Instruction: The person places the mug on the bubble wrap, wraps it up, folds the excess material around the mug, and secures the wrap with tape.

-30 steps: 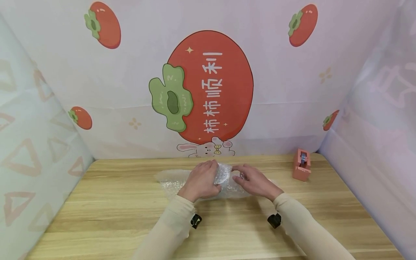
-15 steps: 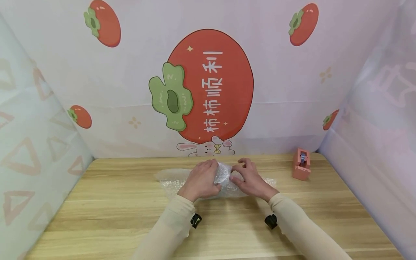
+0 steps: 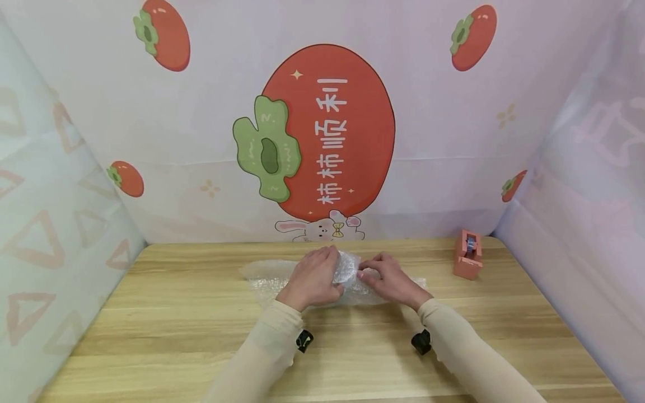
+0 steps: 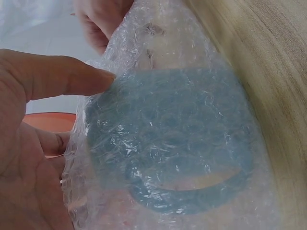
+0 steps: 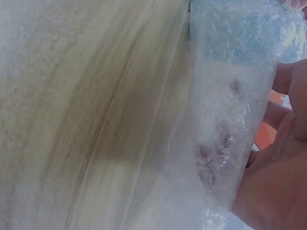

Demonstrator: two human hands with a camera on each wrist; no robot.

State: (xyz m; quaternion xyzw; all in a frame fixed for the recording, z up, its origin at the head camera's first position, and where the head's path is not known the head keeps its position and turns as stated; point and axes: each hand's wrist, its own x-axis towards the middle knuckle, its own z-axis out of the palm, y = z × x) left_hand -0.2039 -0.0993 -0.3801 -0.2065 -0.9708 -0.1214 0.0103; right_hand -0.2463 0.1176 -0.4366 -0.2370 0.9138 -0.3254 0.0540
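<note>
A pale blue mug (image 4: 172,115), its curved handle (image 4: 192,199) showing through, is wrapped in clear bubble wrap (image 3: 344,267). My left hand (image 3: 311,280) grips the wrapped mug, thumb (image 4: 86,79) on the near side and fingers behind. Loose bubble wrap (image 3: 269,285) spreads on the table to either side of the bundle. At the bundle's right end my right hand (image 3: 390,281) pinches the wrap's edge, thumb and index finger close together. In the right wrist view, fingers of the right hand (image 5: 276,177) lie behind the plastic, partly hidden.
A pink tape dispenser (image 3: 467,257) with a roll in it stands at the table's back right corner. The wooden table (image 3: 176,330) meets a printed cloth backdrop (image 3: 201,112) just behind the bundle, with cloth walls on both sides.
My right hand shifted slightly left, lifted its fingers, then lowered them onto the wrap's right edge. The left hand stayed in place on the wrapped mug.
</note>
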